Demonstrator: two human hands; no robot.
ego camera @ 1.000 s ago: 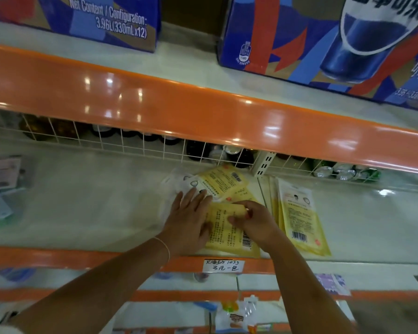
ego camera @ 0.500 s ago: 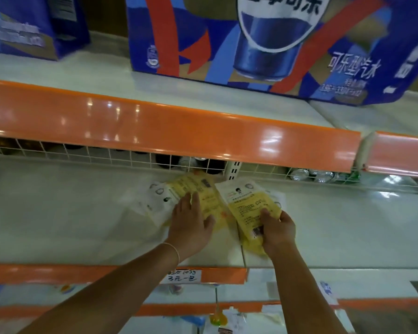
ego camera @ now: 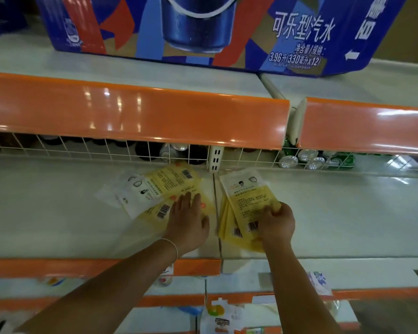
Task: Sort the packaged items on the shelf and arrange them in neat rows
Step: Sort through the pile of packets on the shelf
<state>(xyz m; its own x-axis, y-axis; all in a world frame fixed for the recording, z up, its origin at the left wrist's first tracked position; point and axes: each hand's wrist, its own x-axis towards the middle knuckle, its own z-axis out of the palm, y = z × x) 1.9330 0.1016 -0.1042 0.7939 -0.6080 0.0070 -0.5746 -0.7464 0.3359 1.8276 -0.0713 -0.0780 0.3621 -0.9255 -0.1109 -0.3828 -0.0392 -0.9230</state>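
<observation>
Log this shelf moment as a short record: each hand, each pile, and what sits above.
left hand: flat on the loose pile of yellow packets
right hand: grips the neat stack of yellow packets
white packets: left of the loose pile, partly under it
above: cola carton on the upper shelf

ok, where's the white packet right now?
In the head view, the white packet lies flat on the middle shelf, left of centre. It sits at the left edge of the loose yellow packets, partly under them, left of the left hand.
</observation>
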